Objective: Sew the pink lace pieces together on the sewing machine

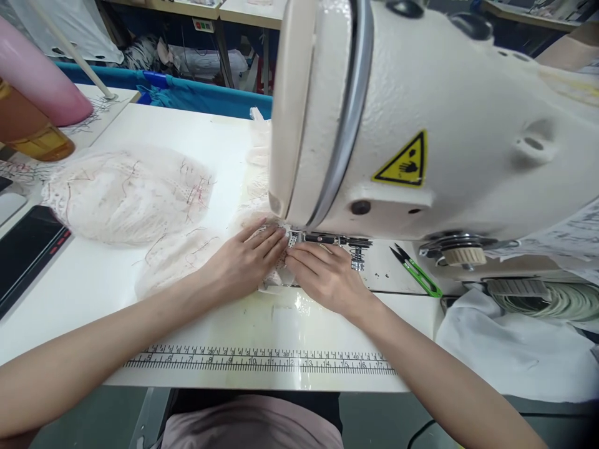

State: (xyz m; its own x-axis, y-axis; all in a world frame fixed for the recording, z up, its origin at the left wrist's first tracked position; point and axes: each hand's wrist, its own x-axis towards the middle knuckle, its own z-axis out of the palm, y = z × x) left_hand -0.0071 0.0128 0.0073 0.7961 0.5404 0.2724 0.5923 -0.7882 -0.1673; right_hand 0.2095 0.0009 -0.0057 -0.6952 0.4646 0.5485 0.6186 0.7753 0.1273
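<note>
pale, sheer lace [257, 181] lay bunched at a sewing machine [421, 118]

thin and ruffled, it stretched back across the tabletop [229, 149] beside the machine's head, its near end partly hidden.

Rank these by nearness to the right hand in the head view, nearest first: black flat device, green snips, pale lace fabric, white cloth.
From the right hand:
1. Pale lace fabric: at its fingers.
2. Green snips: to its right.
3. White cloth: farther right.
4. Black flat device: far left.
</note>
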